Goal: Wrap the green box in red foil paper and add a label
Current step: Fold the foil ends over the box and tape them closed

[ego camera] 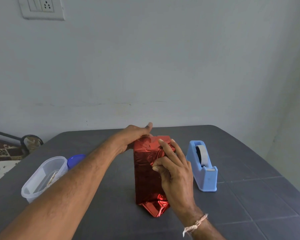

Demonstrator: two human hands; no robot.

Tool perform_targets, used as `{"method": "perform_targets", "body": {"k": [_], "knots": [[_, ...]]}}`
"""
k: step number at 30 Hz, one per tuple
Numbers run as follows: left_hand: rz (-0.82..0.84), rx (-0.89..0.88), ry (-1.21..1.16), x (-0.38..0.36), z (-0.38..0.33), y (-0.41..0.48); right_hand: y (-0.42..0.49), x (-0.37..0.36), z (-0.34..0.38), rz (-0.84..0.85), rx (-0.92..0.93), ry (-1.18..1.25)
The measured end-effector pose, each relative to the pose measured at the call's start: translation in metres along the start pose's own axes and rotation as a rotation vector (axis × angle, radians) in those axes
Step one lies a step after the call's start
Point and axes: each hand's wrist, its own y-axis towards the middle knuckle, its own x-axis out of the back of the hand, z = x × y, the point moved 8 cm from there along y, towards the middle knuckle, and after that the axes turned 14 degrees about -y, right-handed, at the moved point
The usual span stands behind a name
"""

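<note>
Grey table (249, 213): red foil-wrapped box (145, 179) laid centre, far end gripped by left hand (133, 135), its foil pinched by right hand (175, 170). Blue tape dispenser (204, 170) right; clear container (42, 177), blue lid (74, 160) left, partly hidden by forearm.

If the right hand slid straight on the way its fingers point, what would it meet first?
The right hand holds the foil-wrapped box, fingers aimed at its far end, which the left hand grips. Past the foil, likely that hand's thumb, though depth is unclear.
</note>
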Motion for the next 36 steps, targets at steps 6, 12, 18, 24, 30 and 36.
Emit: {"method": "perform_targets", "body": {"k": [6,12,18,24,30,36], "knots": [[0.176,-0.107,0.207,-0.011,0.003,-0.021,-0.001,-0.001,0.001,-0.011,0.0,-0.005],[0.172,-0.198,0.246,-0.009,-0.009,-0.033,0.0,-0.001,0.0,-0.002,-0.009,-0.006],[-0.045,-0.433,0.211,-0.004,-0.014,-0.044,0.001,0.001,0.001,0.019,0.012,-0.009],[0.069,-0.459,0.043,-0.017,0.004,-0.061,0.002,-0.001,-0.006,0.042,0.015,0.026],[0.008,-0.53,0.084,-0.013,0.003,-0.063,0.01,0.008,-0.004,0.076,0.039,0.1],[0.037,-0.514,-0.004,-0.006,0.016,-0.072,0.022,0.026,-0.018,0.151,-0.07,0.332]]}}
